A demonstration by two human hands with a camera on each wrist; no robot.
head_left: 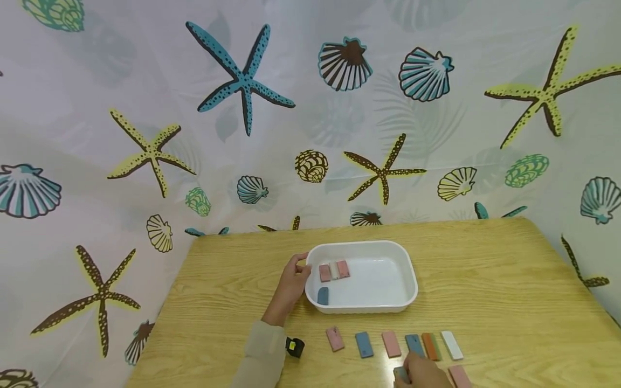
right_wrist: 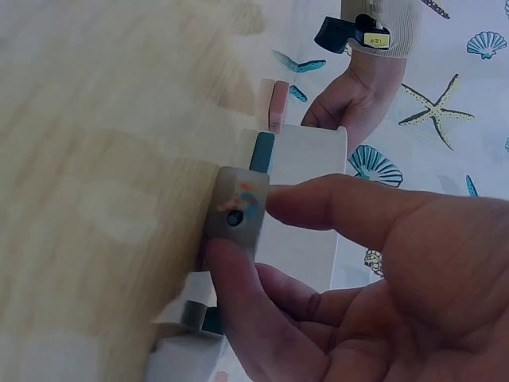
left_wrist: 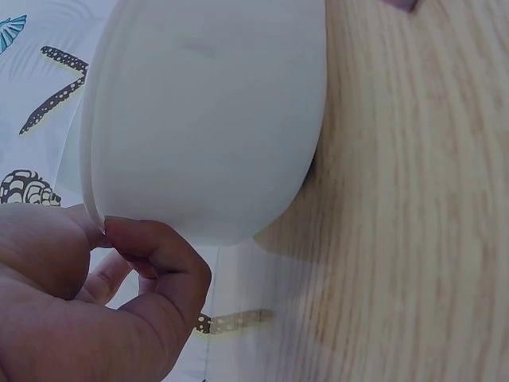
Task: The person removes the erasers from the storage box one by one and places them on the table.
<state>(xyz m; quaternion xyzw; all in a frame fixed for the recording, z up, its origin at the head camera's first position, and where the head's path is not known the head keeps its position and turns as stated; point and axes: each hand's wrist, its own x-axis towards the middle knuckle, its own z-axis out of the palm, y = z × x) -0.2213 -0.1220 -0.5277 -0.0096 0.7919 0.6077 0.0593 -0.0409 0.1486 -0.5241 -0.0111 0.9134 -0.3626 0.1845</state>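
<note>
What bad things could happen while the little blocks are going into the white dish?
The right hand pinches the grey-green rectangular block only by its edges, so it might slip out and fall onto the wooden table.

The right hand sits very close to the row of coloured flat blocks, so moving might knock them crooked.

The left hand grips just one rim of the white plastic dish, so the dish could slide or tip.

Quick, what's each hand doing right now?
Left hand: gripping the white tray's rim.
Right hand: pinching a grey tile.
</note>
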